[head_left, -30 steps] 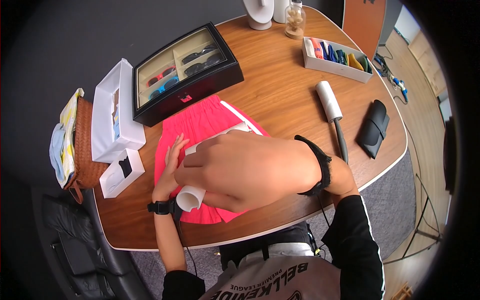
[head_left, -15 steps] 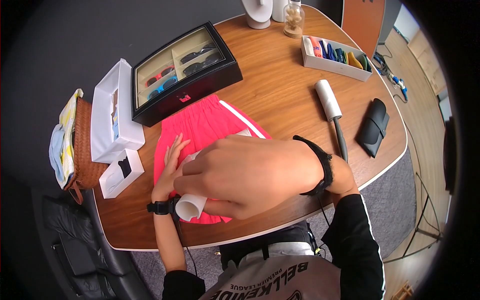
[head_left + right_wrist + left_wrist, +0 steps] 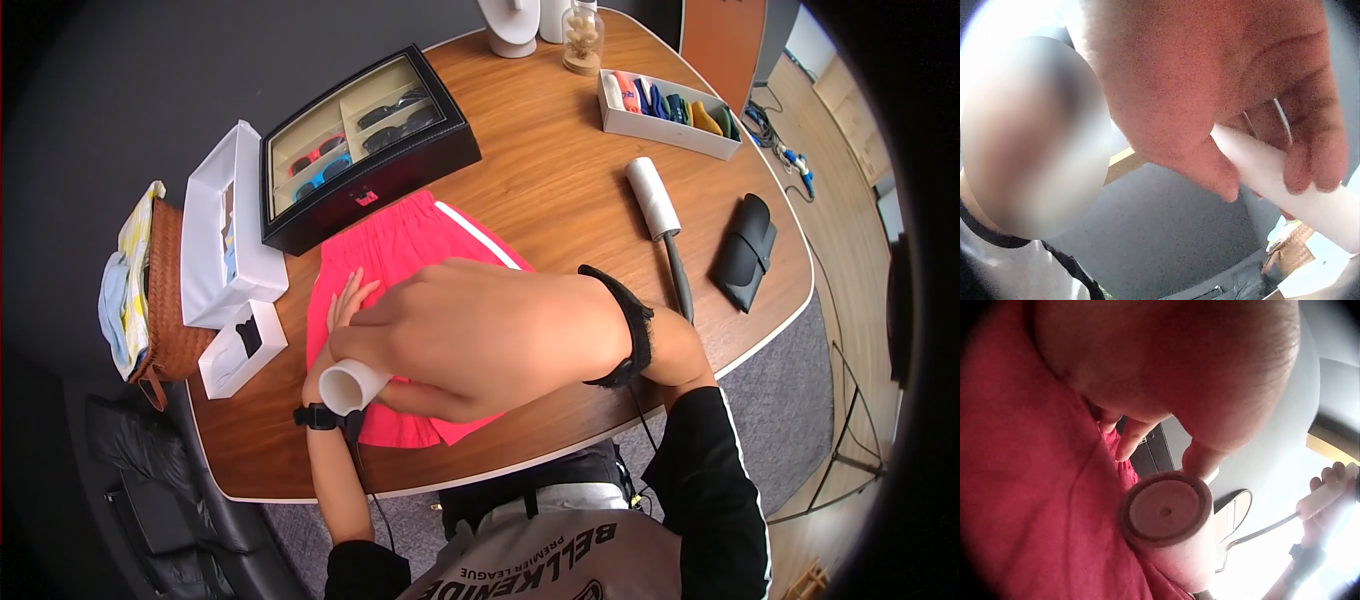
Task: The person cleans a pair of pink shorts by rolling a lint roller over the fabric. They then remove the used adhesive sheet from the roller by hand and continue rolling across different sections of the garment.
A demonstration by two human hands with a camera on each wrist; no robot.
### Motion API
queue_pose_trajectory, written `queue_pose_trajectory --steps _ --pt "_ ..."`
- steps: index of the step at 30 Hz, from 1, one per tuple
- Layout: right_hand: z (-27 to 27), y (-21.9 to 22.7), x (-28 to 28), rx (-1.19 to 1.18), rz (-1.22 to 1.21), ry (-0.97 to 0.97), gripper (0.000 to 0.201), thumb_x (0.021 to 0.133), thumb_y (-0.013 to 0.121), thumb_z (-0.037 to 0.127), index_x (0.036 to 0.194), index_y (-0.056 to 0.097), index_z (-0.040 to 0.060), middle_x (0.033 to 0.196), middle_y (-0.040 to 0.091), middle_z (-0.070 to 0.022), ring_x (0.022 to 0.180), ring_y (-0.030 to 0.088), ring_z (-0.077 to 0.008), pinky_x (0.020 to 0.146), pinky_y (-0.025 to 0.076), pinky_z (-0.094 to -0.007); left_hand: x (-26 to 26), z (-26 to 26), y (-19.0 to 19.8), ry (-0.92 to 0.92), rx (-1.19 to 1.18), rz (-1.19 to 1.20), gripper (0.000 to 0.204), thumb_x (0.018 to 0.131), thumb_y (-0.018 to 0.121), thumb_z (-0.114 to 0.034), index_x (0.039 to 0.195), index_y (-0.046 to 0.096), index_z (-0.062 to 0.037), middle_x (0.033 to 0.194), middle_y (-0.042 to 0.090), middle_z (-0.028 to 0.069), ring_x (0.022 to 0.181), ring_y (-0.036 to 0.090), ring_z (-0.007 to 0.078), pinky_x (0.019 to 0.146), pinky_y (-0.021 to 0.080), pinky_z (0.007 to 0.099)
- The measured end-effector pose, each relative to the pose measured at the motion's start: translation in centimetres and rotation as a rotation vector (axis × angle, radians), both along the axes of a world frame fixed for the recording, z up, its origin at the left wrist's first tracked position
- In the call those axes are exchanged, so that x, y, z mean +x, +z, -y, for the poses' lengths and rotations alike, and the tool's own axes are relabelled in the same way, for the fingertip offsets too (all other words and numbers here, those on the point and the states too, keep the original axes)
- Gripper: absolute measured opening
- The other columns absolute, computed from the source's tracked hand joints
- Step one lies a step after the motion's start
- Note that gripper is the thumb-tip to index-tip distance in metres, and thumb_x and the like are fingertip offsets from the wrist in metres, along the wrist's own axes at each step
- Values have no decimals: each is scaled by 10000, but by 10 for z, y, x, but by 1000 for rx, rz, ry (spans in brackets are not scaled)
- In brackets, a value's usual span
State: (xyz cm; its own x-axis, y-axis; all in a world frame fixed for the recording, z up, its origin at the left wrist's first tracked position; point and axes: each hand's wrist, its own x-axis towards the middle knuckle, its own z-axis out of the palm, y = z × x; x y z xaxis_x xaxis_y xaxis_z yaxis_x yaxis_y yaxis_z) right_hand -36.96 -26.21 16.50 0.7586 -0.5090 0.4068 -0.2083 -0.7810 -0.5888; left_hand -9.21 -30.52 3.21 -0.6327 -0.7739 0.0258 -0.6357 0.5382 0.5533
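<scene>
Head view: coral-pink shorts [image 3: 370,248] lie spread near the close edge of the wooden table [image 3: 560,170], their waist end toward the black sunglasses display box [image 3: 420,172]. The left hand [image 3: 345,303] rests on the shorts, fingers fairly straight, slightly parted, and gripping nothing; the right hand [image 3: 480,325] partly hides it. The right hand's fingers are curled round the white, hollow-ended handle [image 3: 360,385] of a lint roller. The left wrist view shows the lint roller's drum [image 3: 1175,550] against the cloth beside the left thumb [image 3: 1200,461], joined to the handle by a thin rod [image 3: 1266,530] — how hard it presses, I cannot tell.

To roll well, the left palm should probably press flat to hold the fabric taut, with the drum drawn in long, even strokes. The thumb sits very close to the drum, so shifting it aside would help — a loose fold could catch and lift. A spare lint roller [image 3: 655,205] lies to the right, untouched.
</scene>
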Motion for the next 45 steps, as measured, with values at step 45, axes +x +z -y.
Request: queue_pose_trajectory --steps 45 --pt "-3 -10 15 -44 28 -10 211 883 622 198 1016 599 36 897 668 -145 697 650 -355 593 512 -436 14 13 -25 72 171 -186 552 1016 556 -310 1488 374 -88 1645 244 145 1550 128 273 1234 -5 480"
